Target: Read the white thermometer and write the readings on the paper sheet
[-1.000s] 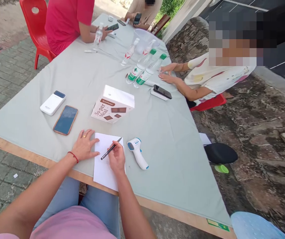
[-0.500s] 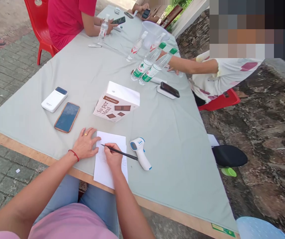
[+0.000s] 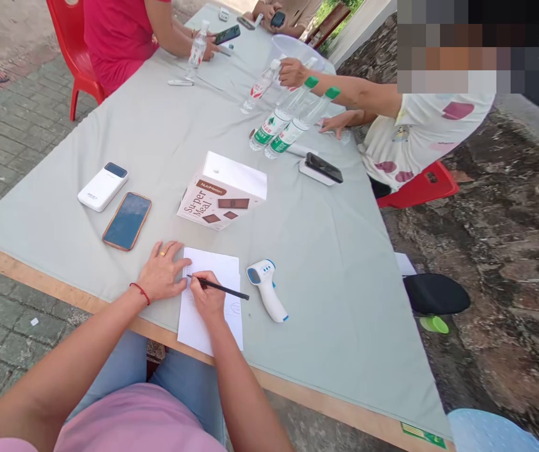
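The white box (image 3: 222,191), at twelve o'clock from the paper (image 3: 191,323), read "NutriMotion" and "Su·per Meal". At one o'clock beyond it, labels on the green-capped bottles (image 3: 268,129) were illegible.

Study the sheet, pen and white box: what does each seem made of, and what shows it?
Sheet: matt white paper, by its thin, flat edges and faint markings. Pen: probably smooth plastic, from its slim black barrel, though metal is possible. Box: likely smooth printed cardboard, by crisp folded edges.
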### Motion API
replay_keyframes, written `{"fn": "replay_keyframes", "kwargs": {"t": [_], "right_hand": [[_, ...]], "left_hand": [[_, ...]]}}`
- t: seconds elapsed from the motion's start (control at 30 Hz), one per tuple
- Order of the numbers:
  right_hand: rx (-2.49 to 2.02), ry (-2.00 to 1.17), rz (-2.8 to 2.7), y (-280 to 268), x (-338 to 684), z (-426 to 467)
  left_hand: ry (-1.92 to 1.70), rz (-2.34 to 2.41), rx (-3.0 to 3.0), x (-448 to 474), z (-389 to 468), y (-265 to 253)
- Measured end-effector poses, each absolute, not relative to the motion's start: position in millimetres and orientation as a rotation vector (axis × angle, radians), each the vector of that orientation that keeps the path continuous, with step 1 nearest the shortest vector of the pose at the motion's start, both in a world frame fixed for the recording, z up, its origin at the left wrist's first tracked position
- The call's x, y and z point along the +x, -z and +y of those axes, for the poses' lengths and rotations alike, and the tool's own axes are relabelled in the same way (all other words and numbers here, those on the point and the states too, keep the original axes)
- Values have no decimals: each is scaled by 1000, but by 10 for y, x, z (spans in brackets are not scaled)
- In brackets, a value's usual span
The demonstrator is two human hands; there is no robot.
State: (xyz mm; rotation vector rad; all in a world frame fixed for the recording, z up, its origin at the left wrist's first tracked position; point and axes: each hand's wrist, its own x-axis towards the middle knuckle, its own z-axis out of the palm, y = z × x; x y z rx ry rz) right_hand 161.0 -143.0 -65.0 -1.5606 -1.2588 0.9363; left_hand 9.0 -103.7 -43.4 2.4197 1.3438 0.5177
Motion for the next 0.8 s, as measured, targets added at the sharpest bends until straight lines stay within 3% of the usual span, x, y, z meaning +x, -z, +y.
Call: {"fn": "replay_keyframes", "kwargs": {"t": [0.8], "right_hand": [[-1536,-885,-1212,717,1620,-1420]], "left_hand": [[-457,1368,2467,91,-1044,386]]}}
